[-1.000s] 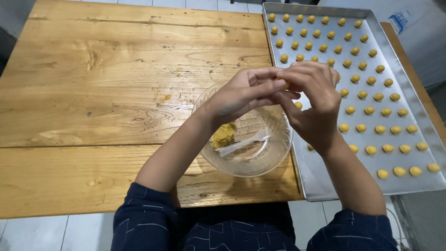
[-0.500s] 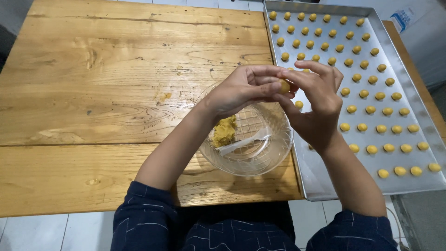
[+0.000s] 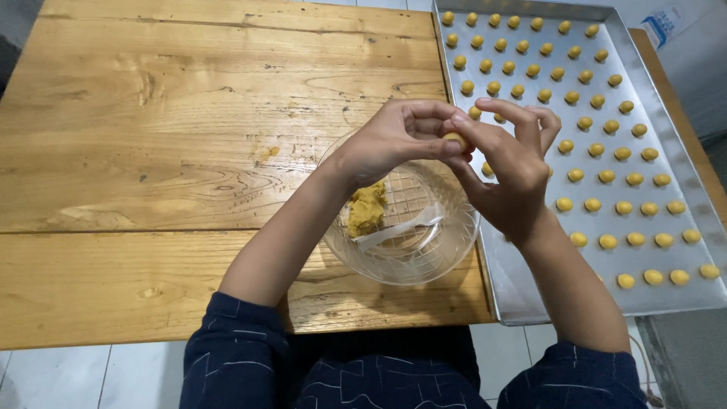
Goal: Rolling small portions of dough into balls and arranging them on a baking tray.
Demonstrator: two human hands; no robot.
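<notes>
My left hand (image 3: pixel 394 144) and my right hand (image 3: pixel 509 173) meet above a clear glass bowl (image 3: pixel 447 250). Between their fingertips they pinch a small yellow dough ball (image 3: pixel 455 139). Inside the bowl lie a lump of yellow dough (image 3: pixel 366 208) and a clear plastic spoon (image 3: pixel 400 229). To the right lies a metal baking tray (image 3: pixel 522 299) with several rows of small yellow dough balls (image 3: pixel 598 178).
Bowl and tray rest on a wooden table (image 3: pixel 151 136) whose near edge runs just past my arms. The tray overhangs the table's front right corner. Pale tiled floor shows below, and a white object with blue print (image 3: pixel 670 23) sits at the far right.
My hands have shifted slightly while working the dough ball between the fingertips; it now shows at the tips. Bowl and tray have not moved.
</notes>
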